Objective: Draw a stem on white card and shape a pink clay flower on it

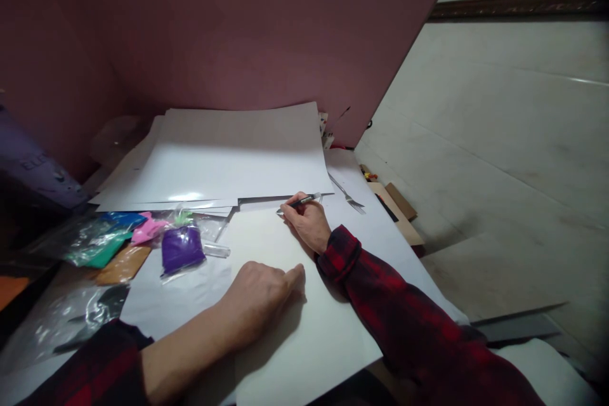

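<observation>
A large white sheet (295, 330) lies in front of me on the table. My left hand (259, 297) rests on it as a loose fist, knuckles down, holding nothing. My right hand (307, 222) grips a thin craft knife (301, 202) with a black and silver handle, its tip touching the sheet's far edge. Both of my sleeves are red and black plaid.
A stack of glossy white sheets (223, 158) lies behind the knife. A metal fork (349, 196) rests to the right. Plastic bags of purple (181, 248), pink, green and orange material lie at the left. A pink wall stands behind; the floor drops away at the right.
</observation>
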`<state>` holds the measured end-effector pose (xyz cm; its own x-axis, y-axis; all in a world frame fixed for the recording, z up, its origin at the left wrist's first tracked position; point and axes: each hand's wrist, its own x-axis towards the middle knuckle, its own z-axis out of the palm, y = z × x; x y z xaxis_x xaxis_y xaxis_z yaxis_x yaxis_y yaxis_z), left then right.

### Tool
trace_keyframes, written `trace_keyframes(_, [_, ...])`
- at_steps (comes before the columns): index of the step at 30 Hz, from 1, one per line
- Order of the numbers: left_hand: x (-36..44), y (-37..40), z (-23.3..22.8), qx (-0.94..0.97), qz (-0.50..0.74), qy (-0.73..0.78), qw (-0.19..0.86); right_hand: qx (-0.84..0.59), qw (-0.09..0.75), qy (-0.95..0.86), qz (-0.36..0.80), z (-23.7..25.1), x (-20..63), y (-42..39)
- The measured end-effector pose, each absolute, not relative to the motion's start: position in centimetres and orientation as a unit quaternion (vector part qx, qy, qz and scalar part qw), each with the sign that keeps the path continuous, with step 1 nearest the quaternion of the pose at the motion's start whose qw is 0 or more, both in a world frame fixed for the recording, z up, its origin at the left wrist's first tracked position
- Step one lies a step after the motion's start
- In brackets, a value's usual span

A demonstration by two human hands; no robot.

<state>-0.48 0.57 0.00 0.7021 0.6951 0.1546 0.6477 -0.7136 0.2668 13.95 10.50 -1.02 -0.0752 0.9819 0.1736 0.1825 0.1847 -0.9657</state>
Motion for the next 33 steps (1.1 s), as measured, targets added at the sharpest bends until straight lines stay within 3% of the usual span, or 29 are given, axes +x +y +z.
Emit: trace_keyframes(33, [-0.37, 0.57, 0.53, 0.917, 0.078, 0.378, 0.098, -0.499, 0.452, -0.645, 0.362, -0.97, 14.5, 10.45])
